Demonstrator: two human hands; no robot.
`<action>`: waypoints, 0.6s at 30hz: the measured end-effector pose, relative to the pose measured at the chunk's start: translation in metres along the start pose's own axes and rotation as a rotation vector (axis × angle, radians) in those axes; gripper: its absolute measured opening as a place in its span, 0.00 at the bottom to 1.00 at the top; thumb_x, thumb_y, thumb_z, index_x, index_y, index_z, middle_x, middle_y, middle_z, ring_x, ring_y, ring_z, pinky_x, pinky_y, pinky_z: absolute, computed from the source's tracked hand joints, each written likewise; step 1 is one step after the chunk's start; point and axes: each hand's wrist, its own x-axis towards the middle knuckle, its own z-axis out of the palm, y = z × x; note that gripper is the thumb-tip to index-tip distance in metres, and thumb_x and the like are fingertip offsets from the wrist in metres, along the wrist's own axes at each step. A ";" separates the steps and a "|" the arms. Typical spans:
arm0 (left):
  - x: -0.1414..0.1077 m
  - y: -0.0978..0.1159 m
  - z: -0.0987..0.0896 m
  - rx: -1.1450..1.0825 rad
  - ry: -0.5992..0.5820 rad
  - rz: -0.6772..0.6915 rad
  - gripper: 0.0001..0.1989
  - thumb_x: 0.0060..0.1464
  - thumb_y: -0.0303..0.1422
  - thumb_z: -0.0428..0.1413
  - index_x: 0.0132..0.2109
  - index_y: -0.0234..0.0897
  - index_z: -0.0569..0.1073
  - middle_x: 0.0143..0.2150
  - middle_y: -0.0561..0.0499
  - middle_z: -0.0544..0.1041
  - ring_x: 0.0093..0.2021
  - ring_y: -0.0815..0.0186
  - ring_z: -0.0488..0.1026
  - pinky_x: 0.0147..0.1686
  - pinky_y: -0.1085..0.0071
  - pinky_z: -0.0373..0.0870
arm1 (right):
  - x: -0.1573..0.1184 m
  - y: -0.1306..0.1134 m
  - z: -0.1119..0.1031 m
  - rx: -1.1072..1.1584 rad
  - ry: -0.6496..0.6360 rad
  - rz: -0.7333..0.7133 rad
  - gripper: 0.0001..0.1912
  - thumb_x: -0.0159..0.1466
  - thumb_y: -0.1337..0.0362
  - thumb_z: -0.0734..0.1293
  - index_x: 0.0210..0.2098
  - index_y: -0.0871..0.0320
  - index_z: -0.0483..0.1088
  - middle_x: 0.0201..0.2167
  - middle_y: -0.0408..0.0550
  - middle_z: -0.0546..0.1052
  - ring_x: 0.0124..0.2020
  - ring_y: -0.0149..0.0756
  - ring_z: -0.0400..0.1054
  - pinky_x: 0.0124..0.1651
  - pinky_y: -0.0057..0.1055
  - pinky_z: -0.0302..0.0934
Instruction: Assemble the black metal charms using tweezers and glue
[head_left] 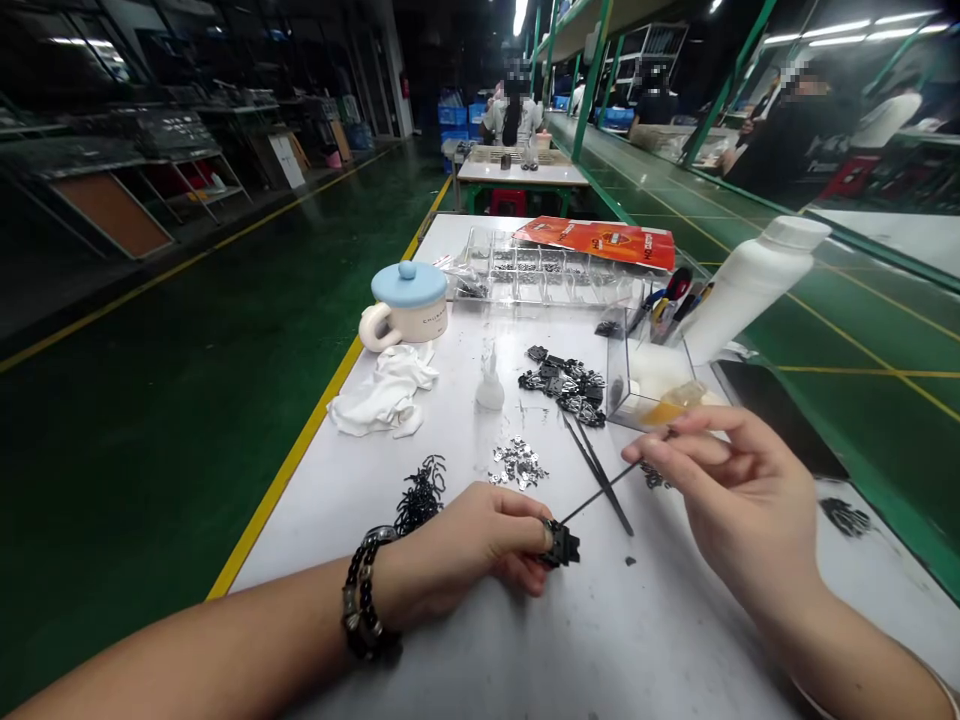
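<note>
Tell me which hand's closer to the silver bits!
Left. The left hand is just on the near side of the silver bits; the right hand is farther off, to their right.

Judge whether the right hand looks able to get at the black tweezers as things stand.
Probably not straight away: the right hand grips a thin dark rod, which crosses over the tweezers in this view. With the rod put down, they seem within easy reach.

On the table (652, 640) I see a mug (412, 318) left of the tray (525, 290), a cloth (386, 395) before the mug — tweezers (600, 480) beyond the part (564, 546) in the left fingers (525, 536).
</note>
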 end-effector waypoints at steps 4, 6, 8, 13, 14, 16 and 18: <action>0.000 0.000 0.001 -0.022 0.012 -0.007 0.03 0.40 0.25 0.56 0.28 0.31 0.73 0.20 0.54 0.71 0.20 0.73 0.70 0.21 0.79 0.67 | -0.004 -0.002 0.000 0.040 -0.087 -0.019 0.12 0.54 0.69 0.70 0.36 0.53 0.66 0.25 0.41 0.77 0.28 0.34 0.74 0.35 0.31 0.69; 0.001 0.000 0.000 -0.027 0.012 -0.010 0.04 0.40 0.25 0.56 0.29 0.31 0.73 0.20 0.54 0.71 0.19 0.73 0.70 0.21 0.80 0.67 | -0.007 -0.003 0.002 0.012 -0.116 -0.039 0.12 0.54 0.70 0.70 0.35 0.52 0.66 0.25 0.41 0.77 0.28 0.35 0.74 0.35 0.31 0.70; 0.001 0.000 0.000 -0.029 0.011 -0.013 0.04 0.40 0.25 0.56 0.29 0.31 0.73 0.20 0.55 0.71 0.19 0.73 0.70 0.21 0.80 0.68 | -0.009 -0.003 0.004 -0.012 -0.125 -0.046 0.11 0.54 0.70 0.70 0.35 0.52 0.67 0.24 0.40 0.77 0.28 0.34 0.74 0.36 0.30 0.70; 0.001 -0.001 -0.001 -0.032 0.010 -0.015 0.04 0.40 0.25 0.57 0.29 0.31 0.73 0.20 0.54 0.72 0.20 0.73 0.70 0.21 0.80 0.68 | -0.005 -0.005 0.000 0.058 -0.111 -0.033 0.12 0.55 0.71 0.70 0.36 0.53 0.66 0.24 0.40 0.77 0.29 0.33 0.74 0.36 0.28 0.70; 0.001 -0.002 -0.001 -0.032 0.011 -0.015 0.05 0.40 0.25 0.57 0.29 0.31 0.73 0.20 0.54 0.72 0.20 0.73 0.70 0.21 0.80 0.67 | -0.003 -0.006 -0.002 0.083 -0.087 -0.030 0.12 0.55 0.71 0.70 0.36 0.53 0.67 0.24 0.40 0.77 0.29 0.32 0.74 0.36 0.28 0.70; 0.001 -0.002 -0.002 -0.032 0.015 -0.016 0.05 0.40 0.25 0.57 0.30 0.32 0.73 0.20 0.55 0.72 0.20 0.73 0.71 0.21 0.80 0.67 | 0.000 -0.009 -0.006 0.119 -0.013 -0.025 0.12 0.54 0.70 0.70 0.36 0.54 0.67 0.24 0.40 0.77 0.28 0.31 0.73 0.38 0.28 0.70; 0.002 -0.003 -0.002 -0.030 0.020 -0.016 0.05 0.40 0.25 0.57 0.30 0.32 0.73 0.19 0.55 0.71 0.20 0.72 0.71 0.21 0.80 0.67 | 0.002 -0.010 -0.009 0.130 0.042 -0.026 0.12 0.54 0.69 0.71 0.37 0.54 0.67 0.24 0.40 0.77 0.27 0.30 0.73 0.39 0.28 0.69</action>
